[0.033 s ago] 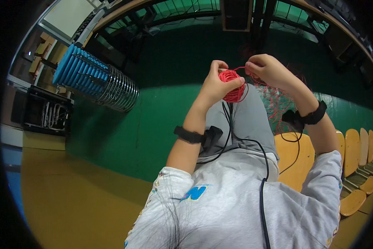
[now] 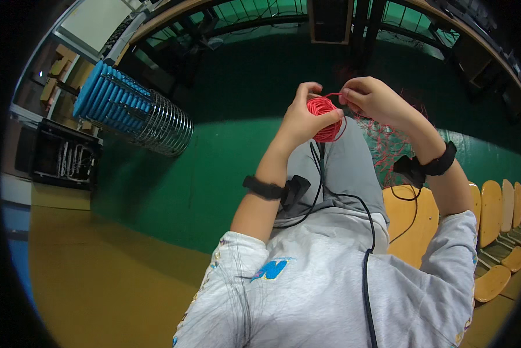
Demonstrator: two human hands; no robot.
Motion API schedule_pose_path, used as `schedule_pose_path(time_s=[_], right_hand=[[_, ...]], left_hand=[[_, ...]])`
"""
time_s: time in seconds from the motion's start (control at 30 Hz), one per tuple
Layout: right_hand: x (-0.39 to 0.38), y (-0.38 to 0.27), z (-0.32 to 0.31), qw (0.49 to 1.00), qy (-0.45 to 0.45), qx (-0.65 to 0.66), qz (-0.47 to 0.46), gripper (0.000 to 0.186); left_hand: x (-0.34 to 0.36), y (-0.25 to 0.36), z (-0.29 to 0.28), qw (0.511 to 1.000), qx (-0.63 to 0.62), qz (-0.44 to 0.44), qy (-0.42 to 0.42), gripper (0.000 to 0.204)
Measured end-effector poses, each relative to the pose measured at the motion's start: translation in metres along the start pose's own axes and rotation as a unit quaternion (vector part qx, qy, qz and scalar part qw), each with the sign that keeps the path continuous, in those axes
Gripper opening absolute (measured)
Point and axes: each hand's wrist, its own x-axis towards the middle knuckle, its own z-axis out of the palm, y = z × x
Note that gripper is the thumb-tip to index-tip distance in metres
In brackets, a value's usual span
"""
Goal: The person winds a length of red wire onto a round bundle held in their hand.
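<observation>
My left hand [image 2: 311,114] is wrapped round a ball of red cord [image 2: 326,123], held above my knees with the thumb across its near right side. A single red strand [image 2: 333,94] runs from the top of the ball to my right hand [image 2: 371,98]. That hand pinches the strand between thumb and fingertips, slightly right of the ball. Below and beyond the right wrist, a loose tangle of red cord [image 2: 386,145] spreads over the green floor beside my leg.
Each forearm wears a black strap with a small device [image 2: 295,191], and black cables [image 2: 369,290] run down my front. Wooden-seated chairs [image 2: 492,209] stand at the right. A stack of blue-topped metal stools [image 2: 135,110] is at the left. Desks [image 2: 173,13] line the far side.
My right hand has shifted very slightly left toward the ball. The left hand keeps its hold on the ball, nearly still.
</observation>
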Motion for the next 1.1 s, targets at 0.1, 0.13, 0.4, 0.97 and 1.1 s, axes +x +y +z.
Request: schedule_pose_path(time_s=[0.1, 0.13, 0.4, 0.97, 1.1], right_hand=[[-0.013, -0.019, -0.002, 0.997, -0.054, 0.039, 0.049, 0.021], [-0.017, -0.019, -0.002, 0.997, -0.052, 0.027, 0.043, 0.021], [-0.052, -0.032, 0.027, 0.997, 0.027, 0.076, 0.009, 0.024], [-0.026, 0.026, 0.053, 0.993, 0.039, 0.099, -0.053, 0.030], [-0.021, 0.033, 0.036, 0.990, 0.004, 0.128, -0.065, 0.030]], left_hand=[[0.008, -0.006, -0.002, 0.995, 0.074, 0.069, -0.016, 0.047], [0.008, -0.003, -0.004, 0.995, 0.073, 0.069, -0.018, 0.047], [0.011, 0.006, -0.009, 0.977, -0.201, 0.043, 0.056, 0.046], [-0.007, 0.020, -0.003, 0.733, -0.647, -0.039, -0.209, 0.066], [-0.007, 0.011, -0.007, 0.791, -0.562, -0.017, -0.241, 0.062]])
